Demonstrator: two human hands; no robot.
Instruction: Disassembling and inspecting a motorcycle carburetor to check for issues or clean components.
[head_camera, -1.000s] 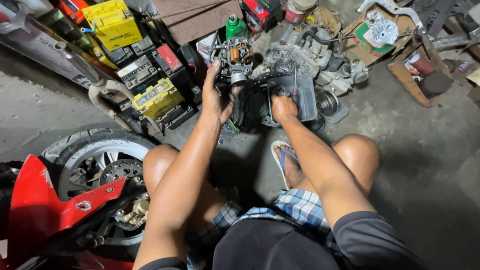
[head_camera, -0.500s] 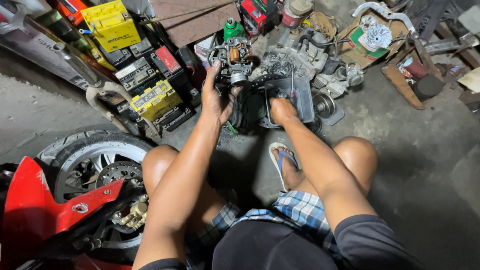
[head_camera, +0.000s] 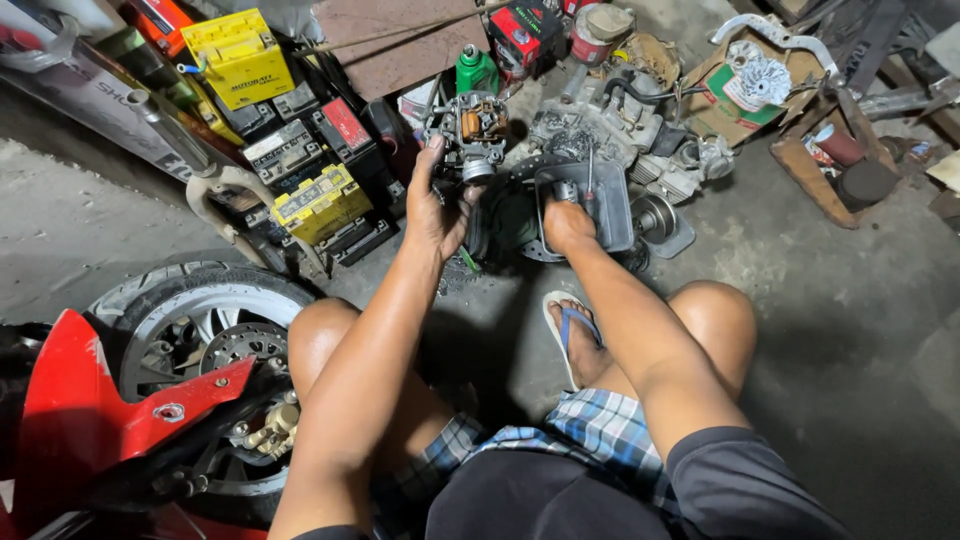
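My left hand (head_camera: 437, 205) grips a grey metal carburettor (head_camera: 470, 130), lifted over the floor with its orange-brown inside facing me. My right hand (head_camera: 567, 222) is down in a dark plastic tray (head_camera: 610, 205) holding small parts, fingers curled around a thin tool (head_camera: 590, 172) that stands upright from the tray. Both forearms reach out between my bent knees. My foot in a flip-flop (head_camera: 572, 335) rests on the concrete just below the tray.
Several motorcycle batteries, yellow (head_camera: 238, 55) and black (head_camera: 285, 148), are stacked at the upper left. A green bottle (head_camera: 474, 70), engine parts (head_camera: 640, 130) and cardboard boxes (head_camera: 755, 85) crowd the far side. A red motorcycle's front wheel (head_camera: 190, 330) stands at the lower left.
The view has shifted slightly. My left hand has turned the carburettor a little and my right hand has reached deeper into the tray.
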